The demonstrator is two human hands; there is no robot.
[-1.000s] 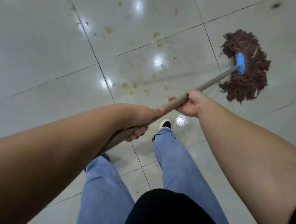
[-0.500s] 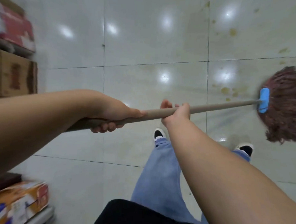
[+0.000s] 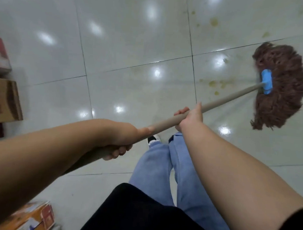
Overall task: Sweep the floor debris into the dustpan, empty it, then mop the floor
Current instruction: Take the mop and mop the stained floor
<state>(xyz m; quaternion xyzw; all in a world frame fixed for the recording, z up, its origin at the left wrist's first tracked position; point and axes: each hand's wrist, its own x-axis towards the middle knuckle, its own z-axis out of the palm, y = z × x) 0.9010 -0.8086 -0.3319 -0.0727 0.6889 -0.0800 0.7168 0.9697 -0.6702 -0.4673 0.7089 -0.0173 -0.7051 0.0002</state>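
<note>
Stained floor [image 3: 132, 45] — boxes [image 3: 5, 101] left, mop [image 3: 282, 88] right.

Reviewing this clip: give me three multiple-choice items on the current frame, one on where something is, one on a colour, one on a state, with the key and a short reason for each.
1. Where does the mop head lie?
A. On the tiled floor, at the right of the view
B. In a bucket
C. On the cardboard box

2. What colour is the clamp that joins the mop handle to the head?
A. Red
B. Blue
C. Black

3. How is the handle held?
A. Left hand only
B. Right hand only
C. Both hands closed on it

Key: 1 A, its brown strands spread on the floor by yellowish stains. 2 B, the clamp is bright blue. 3 C, the left hand grips the near end and the right hand grips farther along.
</note>
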